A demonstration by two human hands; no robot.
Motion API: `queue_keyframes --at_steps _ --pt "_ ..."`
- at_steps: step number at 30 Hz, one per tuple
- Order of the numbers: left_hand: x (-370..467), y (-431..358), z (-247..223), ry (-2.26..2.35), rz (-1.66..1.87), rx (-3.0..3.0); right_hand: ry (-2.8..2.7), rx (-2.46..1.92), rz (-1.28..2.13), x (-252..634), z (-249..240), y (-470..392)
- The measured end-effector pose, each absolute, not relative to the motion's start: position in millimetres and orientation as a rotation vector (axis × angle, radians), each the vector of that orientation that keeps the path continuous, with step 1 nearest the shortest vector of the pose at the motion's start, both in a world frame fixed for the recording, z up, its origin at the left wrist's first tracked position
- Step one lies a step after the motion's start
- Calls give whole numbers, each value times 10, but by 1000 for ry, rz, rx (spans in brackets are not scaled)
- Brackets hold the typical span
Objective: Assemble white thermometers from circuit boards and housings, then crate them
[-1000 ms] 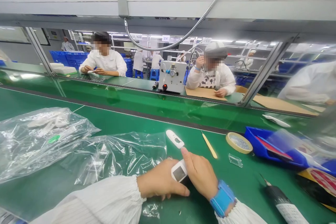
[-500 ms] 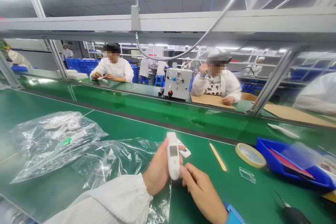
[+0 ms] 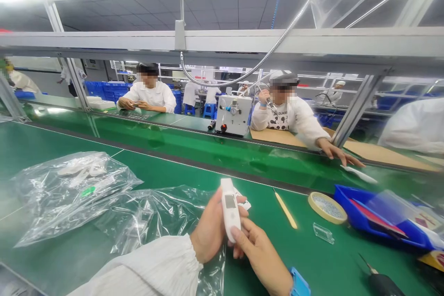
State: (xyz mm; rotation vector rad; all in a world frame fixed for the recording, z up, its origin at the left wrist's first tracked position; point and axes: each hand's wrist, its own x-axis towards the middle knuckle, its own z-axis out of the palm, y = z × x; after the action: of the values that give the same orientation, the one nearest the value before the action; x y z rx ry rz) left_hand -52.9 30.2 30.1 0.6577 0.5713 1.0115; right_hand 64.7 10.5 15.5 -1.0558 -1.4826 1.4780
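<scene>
A white handheld thermometer (image 3: 231,215) with a small grey display window stands nearly upright in front of me, over the bench. My left hand (image 3: 211,229) wraps around it from the left, fingers behind its body. The thumb of my right hand (image 3: 258,249) presses on its lower front, and the other fingers curl behind the lower end. Just behind my left fingertips a small white plastic part (image 3: 245,204) lies on the green bench, partly hidden. A clear plastic bag (image 3: 152,215) spreads beside and under my left wrist.
Another bag (image 3: 76,189) with white parts lies left. To the right are a yellow-handled tool (image 3: 286,210), a tape roll (image 3: 327,207), a clear piece (image 3: 323,233), a blue bin (image 3: 381,222) and a dark-handled screwdriver (image 3: 383,282). Beyond runs a green conveyor (image 3: 208,145); a co-worker's hand (image 3: 338,151) reaches over it.
My right thumb has moved from the thermometer's lower side onto its front, and the right fingers have closed behind it. Across the line, a co-worker's arm has stretched out toward a white part on the conveyor.
</scene>
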Motion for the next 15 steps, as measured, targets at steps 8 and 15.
queue_keyframes --at_steps 8,15 --pt "-472 301 206 647 1119 731 -1291 -1084 1136 905 296 251" --pt "-603 318 -95 752 884 1120 -1147 -1158 706 1553 596 -415"
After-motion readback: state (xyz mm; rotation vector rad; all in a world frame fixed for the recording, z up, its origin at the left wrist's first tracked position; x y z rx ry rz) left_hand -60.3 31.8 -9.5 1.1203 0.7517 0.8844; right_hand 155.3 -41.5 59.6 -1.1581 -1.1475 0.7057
